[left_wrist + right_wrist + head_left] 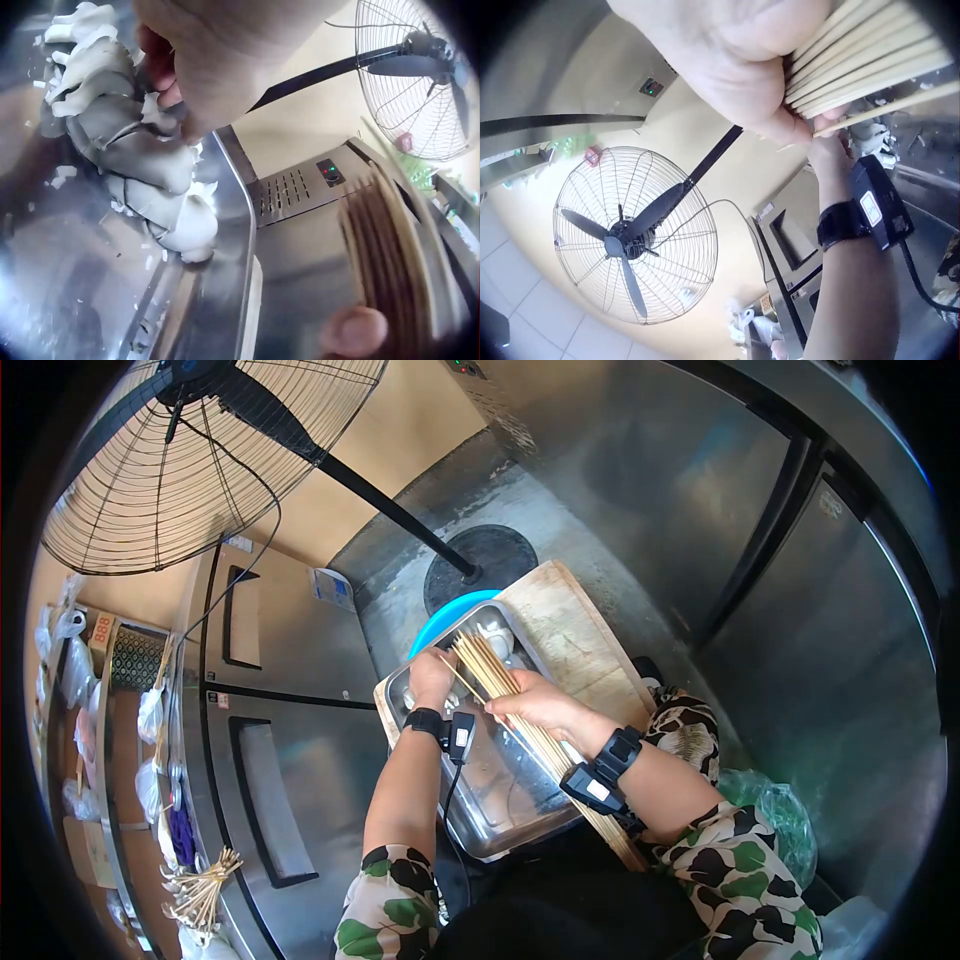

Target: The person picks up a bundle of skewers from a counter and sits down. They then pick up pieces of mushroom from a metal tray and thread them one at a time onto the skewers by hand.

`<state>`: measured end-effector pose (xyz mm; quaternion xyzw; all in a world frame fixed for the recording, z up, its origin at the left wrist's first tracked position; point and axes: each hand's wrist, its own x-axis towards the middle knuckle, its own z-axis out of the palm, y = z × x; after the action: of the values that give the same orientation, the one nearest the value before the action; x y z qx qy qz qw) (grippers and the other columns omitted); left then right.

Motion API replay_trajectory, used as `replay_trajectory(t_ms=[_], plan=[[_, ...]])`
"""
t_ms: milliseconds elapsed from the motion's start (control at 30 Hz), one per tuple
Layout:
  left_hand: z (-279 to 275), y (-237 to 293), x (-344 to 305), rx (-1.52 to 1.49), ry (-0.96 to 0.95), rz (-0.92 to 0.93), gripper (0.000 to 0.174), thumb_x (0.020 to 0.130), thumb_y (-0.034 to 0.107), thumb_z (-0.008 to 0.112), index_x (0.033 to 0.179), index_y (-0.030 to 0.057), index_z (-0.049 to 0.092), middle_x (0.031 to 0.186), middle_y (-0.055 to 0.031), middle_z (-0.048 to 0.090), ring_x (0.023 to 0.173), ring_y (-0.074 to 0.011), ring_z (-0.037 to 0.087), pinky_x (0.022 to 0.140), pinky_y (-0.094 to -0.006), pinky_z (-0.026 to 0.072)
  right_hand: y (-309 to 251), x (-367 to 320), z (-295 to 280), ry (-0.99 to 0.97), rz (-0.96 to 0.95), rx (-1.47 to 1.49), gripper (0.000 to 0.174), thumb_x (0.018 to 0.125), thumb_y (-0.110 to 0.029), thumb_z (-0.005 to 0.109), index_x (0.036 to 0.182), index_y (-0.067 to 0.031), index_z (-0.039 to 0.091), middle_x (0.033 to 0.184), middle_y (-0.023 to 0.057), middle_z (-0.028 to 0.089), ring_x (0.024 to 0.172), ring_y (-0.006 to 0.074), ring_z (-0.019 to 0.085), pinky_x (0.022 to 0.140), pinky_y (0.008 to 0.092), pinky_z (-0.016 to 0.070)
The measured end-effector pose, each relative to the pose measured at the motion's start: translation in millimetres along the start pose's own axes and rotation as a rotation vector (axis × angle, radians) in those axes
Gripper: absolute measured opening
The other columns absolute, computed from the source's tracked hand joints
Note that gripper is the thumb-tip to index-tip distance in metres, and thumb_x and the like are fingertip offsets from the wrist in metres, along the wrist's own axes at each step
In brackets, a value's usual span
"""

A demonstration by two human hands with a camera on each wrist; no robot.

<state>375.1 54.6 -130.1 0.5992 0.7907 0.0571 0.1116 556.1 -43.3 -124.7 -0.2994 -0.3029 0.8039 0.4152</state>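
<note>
My right hand [545, 708] grips a thick bundle of bamboo skewers [486, 664], which slants across the metal tray [497, 800]. One single skewer [900, 107] sticks out apart from the bundle near the right thumb. Over the tray's left side, my left hand [431, 678] has its fingertips curled at a row of pale, mushroom-like pieces [150, 157] and pinches the edge of one. More white pieces [496, 640] lie at the tray's far end. Small white crumbs are scattered over the tray's wet bottom.
Beneath the tray is a worn board [575, 620], with a blue basin [450, 616] behind it. A standing fan's round base [490, 555] is on the floor beyond. Steel refrigerators [300, 780] flank both sides. Green plastic bag [775, 815] lies at the right.
</note>
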Motion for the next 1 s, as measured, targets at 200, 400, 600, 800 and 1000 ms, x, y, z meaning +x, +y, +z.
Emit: replay_trajectory(t_ms=[200,400,600,800,1000], plan=[[-4,-34,-3,-0.946,-0.168,-0.046,0.013,0.081,0.014,0.06,0.072,0.004,0.06,0.063,0.0009,0.055,0.053,-0.0082,0.047,0.052,-0.023,0.0403,-5,-2,2,0.006,0.024,-0.041,0.014,0.076,-0.004,0.063,0.085,-0.0032,0.053,0.067,0.0023,0.056,0.052,0.008,0.051,0.046,0.0206,0.0408],[-56,-57,-70,-1.742,-0.445,-0.303,0.014,0.089,0.016,0.05,0.099,0.0067,0.055,0.087,-0.0052,0.064,0.081,-0.0151,0.061,0.064,-0.0287,0.0489,-4,-6,9,-0.096,0.074,-0.049,0.012,0.076,-0.006,0.063,0.081,-0.005,0.052,0.064,0.0019,0.055,0.049,0.0076,0.049,0.045,0.02,0.0391],[-81,-78,-118,-1.915,-0.473,-0.28,0.022,0.09,0.016,0.05,0.11,0.0095,0.054,0.097,-0.0052,0.063,0.089,-0.0161,0.06,0.07,-0.031,0.0502,0,-13,21,-0.174,0.117,-0.093,0.016,0.077,-0.01,0.065,0.084,-0.0062,0.051,0.065,0.0022,0.055,0.051,0.0083,0.05,0.046,0.0201,0.0395],[-87,-81,-130,-1.831,-0.369,-0.149,0.022,0.087,0.015,0.055,0.109,0.0099,0.056,0.096,-0.0023,0.062,0.086,-0.0126,0.059,0.071,-0.0283,0.0504,4,-20,38,-0.313,0.14,-0.053,0.019,0.078,-0.008,0.065,0.089,-0.0057,0.05,0.068,0.005,0.057,0.053,0.0089,0.052,0.047,0.0203,0.041],[-92,-66,-123,-1.837,-0.121,-0.196,0.019,0.085,0.013,0.058,0.104,0.0111,0.058,0.092,-0.0008,0.062,0.081,-0.0112,0.058,0.07,-0.0256,0.0494,9,-28,43,-0.37,0.151,-0.04,0.025,0.076,-0.003,0.066,0.093,-0.0044,0.048,0.072,0.007,0.058,0.053,0.0082,0.052,0.048,0.0196,0.0411]])
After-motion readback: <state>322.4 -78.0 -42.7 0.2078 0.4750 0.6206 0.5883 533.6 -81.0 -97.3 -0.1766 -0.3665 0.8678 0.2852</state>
